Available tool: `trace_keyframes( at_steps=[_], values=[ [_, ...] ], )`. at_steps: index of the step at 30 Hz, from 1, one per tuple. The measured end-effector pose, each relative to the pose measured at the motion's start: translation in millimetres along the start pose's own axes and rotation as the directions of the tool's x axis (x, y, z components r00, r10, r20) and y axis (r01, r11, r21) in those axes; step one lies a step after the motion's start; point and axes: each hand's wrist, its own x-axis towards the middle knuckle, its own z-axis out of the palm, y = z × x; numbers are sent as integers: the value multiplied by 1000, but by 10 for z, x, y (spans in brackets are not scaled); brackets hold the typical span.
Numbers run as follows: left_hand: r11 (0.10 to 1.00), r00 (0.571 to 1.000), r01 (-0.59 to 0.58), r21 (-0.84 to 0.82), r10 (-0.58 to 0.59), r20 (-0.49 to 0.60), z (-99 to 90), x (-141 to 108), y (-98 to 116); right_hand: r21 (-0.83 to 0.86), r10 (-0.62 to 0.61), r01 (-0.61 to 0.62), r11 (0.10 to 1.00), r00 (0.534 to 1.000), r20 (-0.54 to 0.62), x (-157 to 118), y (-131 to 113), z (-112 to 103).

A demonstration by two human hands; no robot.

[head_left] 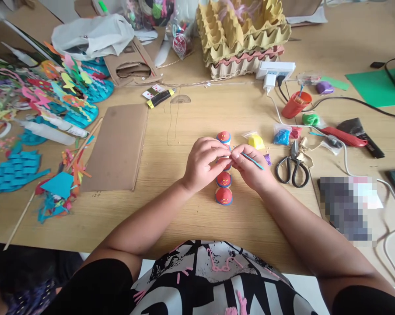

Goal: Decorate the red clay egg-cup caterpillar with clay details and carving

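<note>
A column of several small red domes with smiling faces and blue rims stands on the table between my hands; the nearest dome (224, 195) and the farthest dome (223, 136) show well, while the middle ones are partly covered. My left hand (204, 162) is closed in a pinch above the column, its fingertips meeting those of the other hand. What it pinches is too small to make out. My right hand (252, 171) is closed too, with a thin blue stick (254, 161) lying through its fingers and pointing down to the right.
Black-handled pliers (292, 168), bagged yellow clay (255, 141) and blue clay (281, 135) lie to the right. A red cup (295, 105) stands near a power strip (276, 70) and cables. Left are a cardboard sheet (117, 146) and paper crafts. Egg trays (243, 43) stack behind.
</note>
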Motion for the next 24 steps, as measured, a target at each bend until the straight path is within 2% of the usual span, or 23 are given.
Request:
trace_keyframes(
  at_steps=[3, 11, 16, 20, 24],
  values=[
    [1000, 1000, -6, 19, 6, -17, 49, -19, -46, -5, -18, 18, 1000, 998, -52, 31, 28, 12],
    [998, 999, -24, 50, 26, -44, 62, -98, -106, -131, -64, 59, 990, 997, -32, 32, 24, 29],
    [998, 998, -55, 26, 56, -38, 57, -82, -139, -63, -5, 8, 998, 999, 46, 55, 28, -14],
    [998, 999, -46, 33, 47, -27, 64, -92, -171, 15, 44, -45, 999, 998, 40, 81, 53, -34],
    [999, 999, -31, 41, 32, -14, 73, -130, -213, -7, 42, -42, 999, 999, 19, 89, 54, -39]
  ],
)
